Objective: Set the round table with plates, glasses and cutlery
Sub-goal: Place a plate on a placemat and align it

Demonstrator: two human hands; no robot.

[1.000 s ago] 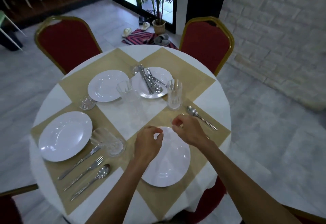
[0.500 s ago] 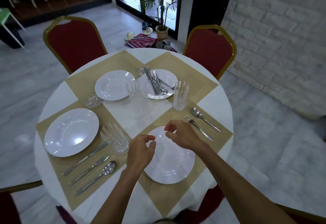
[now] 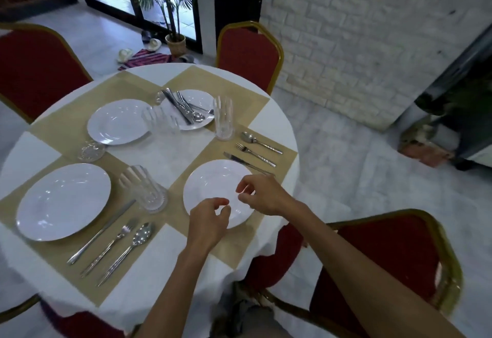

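Note:
The round table [image 3: 165, 156] wears a white cloth and beige placemats. My left hand [image 3: 210, 220] and my right hand [image 3: 263, 194] hover over the near white plate [image 3: 210, 183], fingers loosely curled, holding nothing. Right of that plate lie a knife [image 3: 239, 160], a fork [image 3: 255, 154] and a spoon [image 3: 261, 142], with a tall glass [image 3: 223, 118] beyond them. The left plate [image 3: 64, 200] has a glass [image 3: 145, 191] and its own cutlery [image 3: 114, 244]. A far plate [image 3: 118, 122] stands bare; another far plate [image 3: 199, 122] carries loose cutlery [image 3: 183, 109].
A third glass [image 3: 159, 119] stands between the far plates, and a small glass dish [image 3: 91, 151] sits near the left one. Red chairs with gold frames ring the table [image 3: 247, 55], [image 3: 34, 66], [image 3: 394, 258]. A potted palm [image 3: 175, 42] stands by the door.
My hands drew back toward the plate's near edge. A fork, then a knife, came into view beside the spoon where my right hand was. The view shifted right.

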